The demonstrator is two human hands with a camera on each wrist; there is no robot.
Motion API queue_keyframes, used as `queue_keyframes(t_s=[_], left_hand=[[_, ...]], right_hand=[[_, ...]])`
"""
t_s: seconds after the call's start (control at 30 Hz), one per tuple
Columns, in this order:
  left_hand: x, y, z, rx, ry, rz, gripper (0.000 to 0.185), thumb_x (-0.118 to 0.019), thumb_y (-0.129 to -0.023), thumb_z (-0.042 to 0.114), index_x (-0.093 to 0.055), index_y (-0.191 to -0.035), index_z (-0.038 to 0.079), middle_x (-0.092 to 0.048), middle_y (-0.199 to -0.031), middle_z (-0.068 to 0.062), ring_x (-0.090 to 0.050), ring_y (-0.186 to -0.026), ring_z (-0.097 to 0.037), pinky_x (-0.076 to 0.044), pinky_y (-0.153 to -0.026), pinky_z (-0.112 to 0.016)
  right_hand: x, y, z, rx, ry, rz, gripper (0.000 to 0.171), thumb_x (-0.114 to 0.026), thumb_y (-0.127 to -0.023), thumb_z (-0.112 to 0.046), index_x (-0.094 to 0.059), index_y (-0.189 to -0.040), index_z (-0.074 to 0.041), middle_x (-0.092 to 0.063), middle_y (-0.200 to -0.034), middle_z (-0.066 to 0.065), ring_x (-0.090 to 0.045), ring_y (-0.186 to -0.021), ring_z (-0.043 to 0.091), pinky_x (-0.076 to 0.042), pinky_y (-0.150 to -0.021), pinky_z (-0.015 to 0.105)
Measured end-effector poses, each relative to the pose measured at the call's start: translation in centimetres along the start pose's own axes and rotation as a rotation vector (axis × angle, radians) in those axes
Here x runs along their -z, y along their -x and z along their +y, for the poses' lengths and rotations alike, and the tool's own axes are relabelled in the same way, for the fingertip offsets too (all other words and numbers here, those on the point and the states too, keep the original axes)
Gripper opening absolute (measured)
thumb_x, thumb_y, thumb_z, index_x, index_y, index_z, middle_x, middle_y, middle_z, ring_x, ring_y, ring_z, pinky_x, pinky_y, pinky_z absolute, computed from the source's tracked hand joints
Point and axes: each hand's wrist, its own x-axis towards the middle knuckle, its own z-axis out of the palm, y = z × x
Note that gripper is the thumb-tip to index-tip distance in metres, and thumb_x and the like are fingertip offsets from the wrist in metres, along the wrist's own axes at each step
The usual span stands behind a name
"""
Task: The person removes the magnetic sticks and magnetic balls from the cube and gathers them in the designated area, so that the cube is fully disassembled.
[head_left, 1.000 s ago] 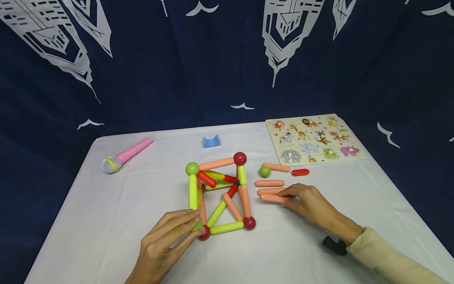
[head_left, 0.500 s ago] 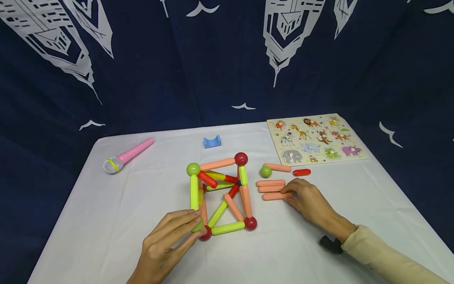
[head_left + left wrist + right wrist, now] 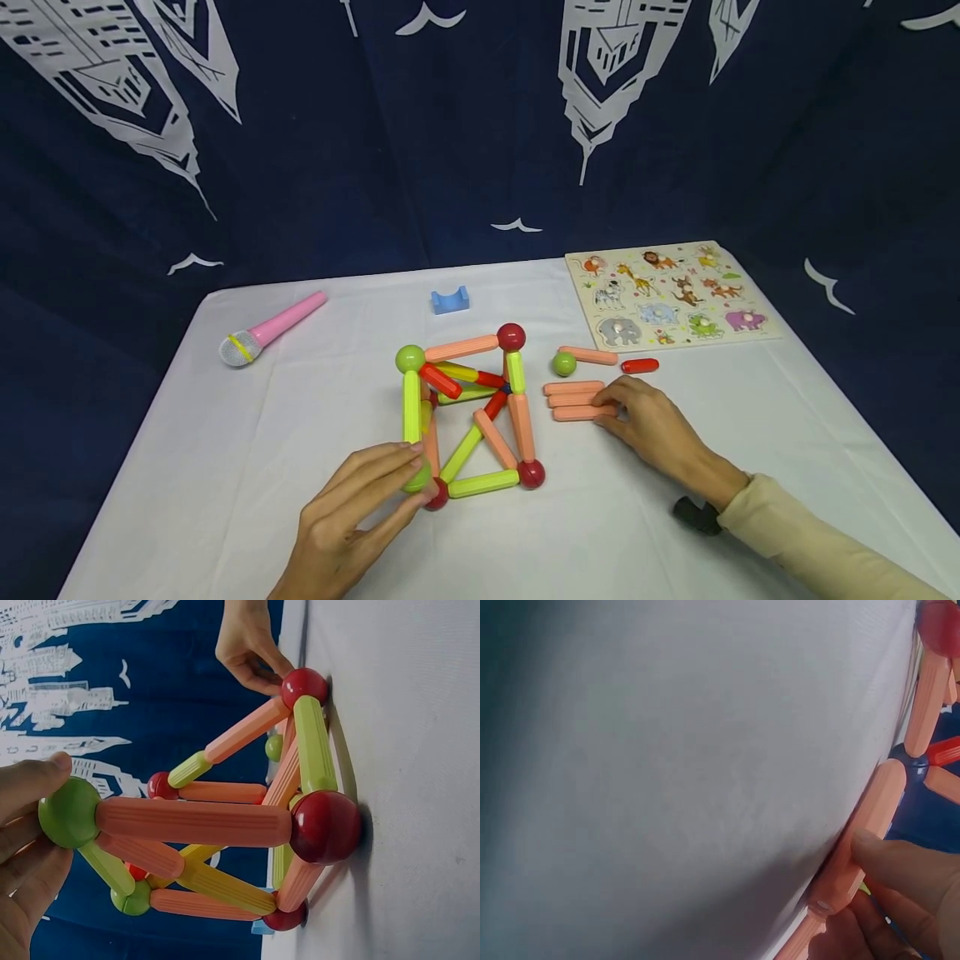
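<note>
A frame of magnetic rods and balls [image 3: 468,408] stands mid-table, built of salmon, lime and red rods with dark red and green balls at its corners. My left hand [image 3: 408,468] pinches the green ball [image 3: 417,477] at its near-left corner; in the left wrist view my fingers [image 3: 34,787] curl round that green ball [image 3: 69,812]. To the right of the frame, three salmon rods [image 3: 576,400] lie side by side. My right hand [image 3: 609,408] grips the right end of the nearest salmon rod [image 3: 866,825].
A loose green ball [image 3: 563,363], a salmon rod [image 3: 590,356] and a short red rod [image 3: 640,365] lie beyond my right hand. An animal puzzle board [image 3: 667,292] is at the back right, with a blue block [image 3: 449,300] at the back middle and a pink microphone [image 3: 272,327] at the back left. The white table [image 3: 225,467] ends at a dark curtain.
My right hand has slid the nearest salmon rod up against the other two, so the three lie packed together. My left hand has stayed on the green ball.
</note>
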Motion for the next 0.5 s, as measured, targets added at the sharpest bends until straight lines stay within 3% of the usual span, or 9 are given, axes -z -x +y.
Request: queue_keyframes(t_s=[0.1,0.2,0.3,0.4,0.5], left_hand=[[0.3,-0.3,-0.1,-0.001,0.017,0.02,0.032,-0.073,-0.09,0.019,-0.072,-0.105,-0.009,-0.07,-0.108,-0.019,-0.064,-0.103,-0.028,-0.051,-0.095,-0.023],[1.1,-0.6,-0.8,0.063,0.03,0.028,0.03,-0.074,-0.089,0.015,-0.071,-0.107,-0.009,-0.07,-0.11,-0.02,-0.064,-0.106,-0.027,-0.051,-0.095,-0.025],[2.2,-1.4,-2.4,0.214,0.055,0.021,0.025,-0.074,-0.086,0.0,-0.071,-0.11,-0.006,-0.07,-0.113,-0.017,-0.063,-0.109,-0.024,-0.05,-0.096,-0.026],[3.0,-2.7,-4.7,0.398,0.131,-0.004,0.033,-0.07,-0.085,-0.011,-0.07,-0.116,-0.001,-0.068,-0.118,-0.013,-0.062,-0.112,-0.021,-0.051,-0.097,-0.027],[3.3,-4.0,-6.7,0.553,0.235,-0.053,0.032,-0.065,-0.092,-0.005,-0.068,-0.122,0.003,-0.066,-0.124,-0.01,-0.06,-0.117,-0.02,-0.05,-0.098,-0.028]], right_hand=[[0.1,-0.1,-0.1,-0.018,0.007,-0.001,0.023,-0.085,-0.076,-0.009,-0.072,-0.095,-0.009,-0.065,-0.092,-0.001,-0.059,-0.082,0.016,-0.054,-0.075,0.039],[0.2,-0.2,-0.2,-0.031,0.004,-0.007,0.023,-0.085,-0.077,-0.009,-0.072,-0.096,-0.009,-0.065,-0.093,0.0,-0.06,-0.083,0.017,-0.054,-0.076,0.04],[0.2,-0.2,-0.3,-0.036,0.006,-0.013,0.023,-0.084,-0.077,-0.008,-0.072,-0.097,-0.008,-0.065,-0.094,0.001,-0.06,-0.084,0.019,-0.054,-0.077,0.041],[0.2,-0.1,-0.4,-0.046,0.018,-0.012,0.025,-0.085,-0.077,-0.008,-0.072,-0.098,-0.008,-0.065,-0.097,0.003,-0.06,-0.087,0.021,-0.055,-0.079,0.043],[0.4,0.0,-0.9,-0.058,0.027,-0.019,0.027,-0.085,-0.077,-0.011,-0.072,-0.101,-0.007,-0.065,-0.099,0.005,-0.062,-0.09,0.023,-0.056,-0.079,0.045]])
